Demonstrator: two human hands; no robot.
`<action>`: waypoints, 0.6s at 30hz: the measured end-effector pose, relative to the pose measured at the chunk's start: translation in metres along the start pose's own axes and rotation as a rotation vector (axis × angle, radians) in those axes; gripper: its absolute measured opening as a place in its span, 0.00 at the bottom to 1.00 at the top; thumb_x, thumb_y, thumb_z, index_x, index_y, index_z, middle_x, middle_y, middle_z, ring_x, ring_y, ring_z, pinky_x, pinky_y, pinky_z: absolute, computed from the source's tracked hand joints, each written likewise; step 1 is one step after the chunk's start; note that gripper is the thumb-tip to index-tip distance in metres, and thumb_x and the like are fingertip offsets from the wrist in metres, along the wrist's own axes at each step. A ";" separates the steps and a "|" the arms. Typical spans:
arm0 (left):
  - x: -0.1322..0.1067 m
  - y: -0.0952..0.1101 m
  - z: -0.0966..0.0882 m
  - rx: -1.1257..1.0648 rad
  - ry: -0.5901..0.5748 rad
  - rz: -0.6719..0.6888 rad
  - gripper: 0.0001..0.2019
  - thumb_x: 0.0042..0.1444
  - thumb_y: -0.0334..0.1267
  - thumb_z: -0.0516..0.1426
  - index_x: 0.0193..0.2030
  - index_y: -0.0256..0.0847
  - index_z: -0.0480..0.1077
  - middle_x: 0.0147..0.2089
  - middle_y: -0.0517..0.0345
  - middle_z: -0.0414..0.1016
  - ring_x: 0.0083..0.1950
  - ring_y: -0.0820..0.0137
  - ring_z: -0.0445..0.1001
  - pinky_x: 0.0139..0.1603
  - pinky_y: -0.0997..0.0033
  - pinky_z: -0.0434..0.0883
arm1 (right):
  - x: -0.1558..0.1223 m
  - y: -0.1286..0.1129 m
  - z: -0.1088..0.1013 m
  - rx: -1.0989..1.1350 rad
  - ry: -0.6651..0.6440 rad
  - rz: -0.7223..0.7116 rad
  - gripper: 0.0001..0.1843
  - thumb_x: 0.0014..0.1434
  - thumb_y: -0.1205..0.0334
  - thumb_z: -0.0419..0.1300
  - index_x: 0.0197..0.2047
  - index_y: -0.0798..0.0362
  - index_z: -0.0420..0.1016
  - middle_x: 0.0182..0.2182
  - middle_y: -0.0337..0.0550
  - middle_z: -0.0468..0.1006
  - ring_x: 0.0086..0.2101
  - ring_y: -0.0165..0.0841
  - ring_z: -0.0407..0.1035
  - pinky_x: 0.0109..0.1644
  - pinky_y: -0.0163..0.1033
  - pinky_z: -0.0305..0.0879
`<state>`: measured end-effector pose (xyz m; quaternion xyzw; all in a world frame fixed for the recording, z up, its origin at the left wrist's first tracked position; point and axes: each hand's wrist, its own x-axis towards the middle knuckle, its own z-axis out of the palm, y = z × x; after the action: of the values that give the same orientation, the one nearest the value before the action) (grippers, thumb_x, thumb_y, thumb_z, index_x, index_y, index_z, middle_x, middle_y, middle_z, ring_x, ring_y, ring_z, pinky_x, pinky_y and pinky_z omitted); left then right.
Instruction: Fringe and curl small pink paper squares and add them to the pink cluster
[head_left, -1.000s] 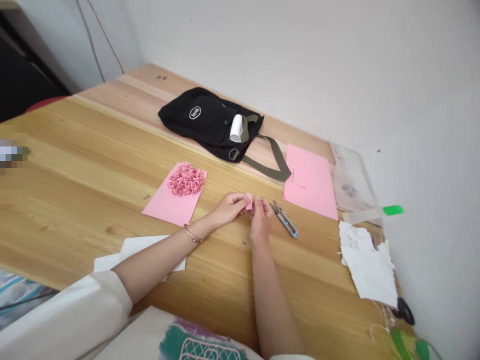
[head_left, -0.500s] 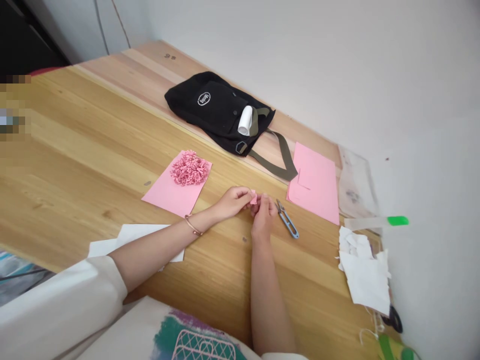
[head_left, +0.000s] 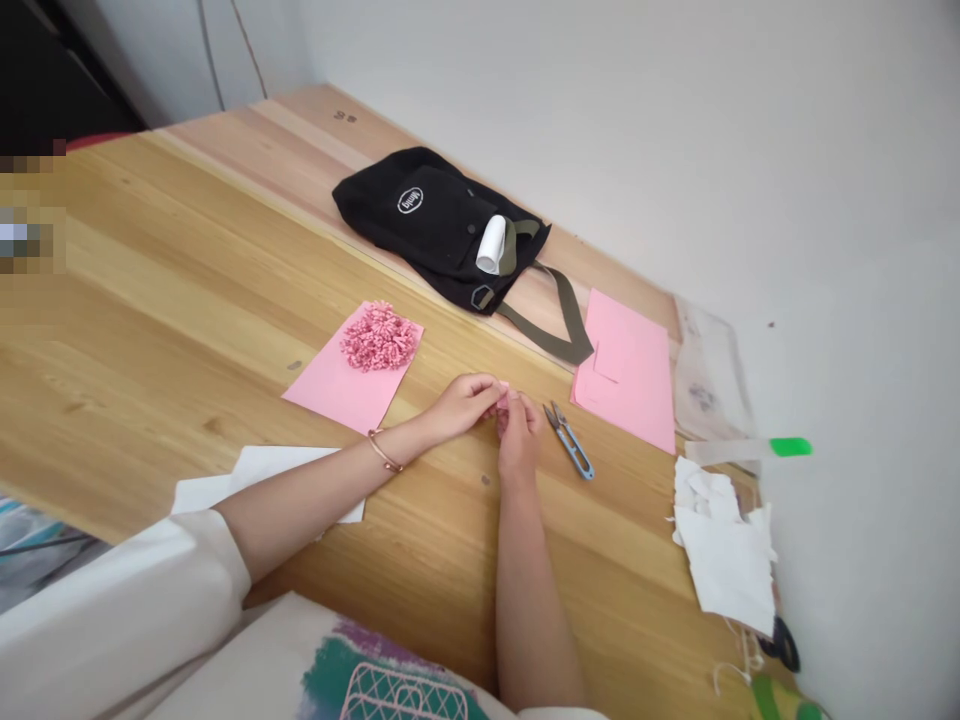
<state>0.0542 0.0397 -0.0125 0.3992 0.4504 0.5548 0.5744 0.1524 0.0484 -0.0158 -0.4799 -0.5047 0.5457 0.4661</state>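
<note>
Between my two hands is a small piece of pink paper (head_left: 504, 391), mostly covered by fingers. My left hand (head_left: 470, 402) pinches it from the left, thumb and fingers closed. From the right, my right hand (head_left: 520, 428) grips it too, its thumb pressed over the paper. Just right of that hand lie blue-handled thread snips (head_left: 570, 443), apart from it, blades pointing up and left. Left of my hands, a pink sheet (head_left: 341, 393) bears a heap of small pink paper pieces (head_left: 379, 338).
A black bag (head_left: 427, 220) with a white roll (head_left: 491, 244) on it lies at the back. More pink sheets (head_left: 637, 390) are to the right, near a green-tipped clear strip (head_left: 790, 447) and torn white paper (head_left: 727, 560). White sheets (head_left: 281, 462) lie under my left forearm.
My right hand has moved slightly left and closed further over the pink paper, covering more of it. A gap now shows between that hand and the snips.
</note>
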 end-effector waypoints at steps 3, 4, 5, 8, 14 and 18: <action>0.000 0.002 0.000 0.018 -0.007 0.011 0.15 0.51 0.46 0.54 0.20 0.38 0.61 0.19 0.64 0.58 0.22 0.77 0.57 0.24 0.74 0.55 | 0.001 0.000 0.001 0.007 0.006 0.024 0.16 0.52 0.51 0.53 0.20 0.51 0.59 0.17 0.34 0.60 0.19 0.27 0.56 0.24 0.34 0.54; -0.001 0.003 0.000 0.025 -0.007 0.012 0.15 0.51 0.45 0.54 0.20 0.38 0.61 0.19 0.64 0.58 0.22 0.77 0.57 0.24 0.73 0.54 | 0.001 0.000 0.001 0.010 0.010 0.027 0.15 0.52 0.52 0.53 0.20 0.51 0.59 0.17 0.34 0.60 0.19 0.26 0.56 0.24 0.34 0.54; -0.001 0.005 0.000 0.030 -0.007 0.010 0.15 0.51 0.45 0.54 0.20 0.38 0.62 0.18 0.64 0.58 0.22 0.77 0.57 0.24 0.73 0.54 | 0.001 0.001 0.001 0.012 0.013 0.027 0.15 0.52 0.52 0.53 0.20 0.51 0.58 0.17 0.34 0.60 0.20 0.26 0.56 0.24 0.34 0.54; -0.002 0.008 0.001 0.015 -0.004 0.004 0.15 0.50 0.45 0.54 0.18 0.38 0.61 0.18 0.63 0.59 0.22 0.77 0.58 0.25 0.73 0.55 | 0.002 0.002 0.001 -0.001 0.024 0.013 0.17 0.53 0.51 0.52 0.20 0.51 0.56 0.17 0.35 0.60 0.20 0.27 0.56 0.24 0.34 0.54; -0.003 0.009 0.001 -0.045 -0.019 -0.007 0.10 0.45 0.37 0.54 0.17 0.37 0.61 0.18 0.64 0.60 0.23 0.78 0.58 0.27 0.74 0.56 | 0.004 0.006 -0.001 -0.056 0.078 -0.023 0.19 0.53 0.48 0.53 0.18 0.52 0.58 0.16 0.33 0.59 0.19 0.26 0.54 0.24 0.34 0.53; -0.004 0.011 0.000 -0.018 -0.008 -0.011 0.09 0.44 0.35 0.53 0.16 0.37 0.60 0.17 0.64 0.60 0.23 0.78 0.58 0.27 0.74 0.56 | 0.004 0.007 -0.001 -0.005 0.067 0.001 0.19 0.53 0.51 0.53 0.18 0.52 0.59 0.15 0.32 0.58 0.18 0.25 0.51 0.23 0.34 0.50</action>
<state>0.0517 0.0366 -0.0020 0.3938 0.4454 0.5540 0.5827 0.1524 0.0520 -0.0230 -0.4992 -0.4900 0.5284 0.4812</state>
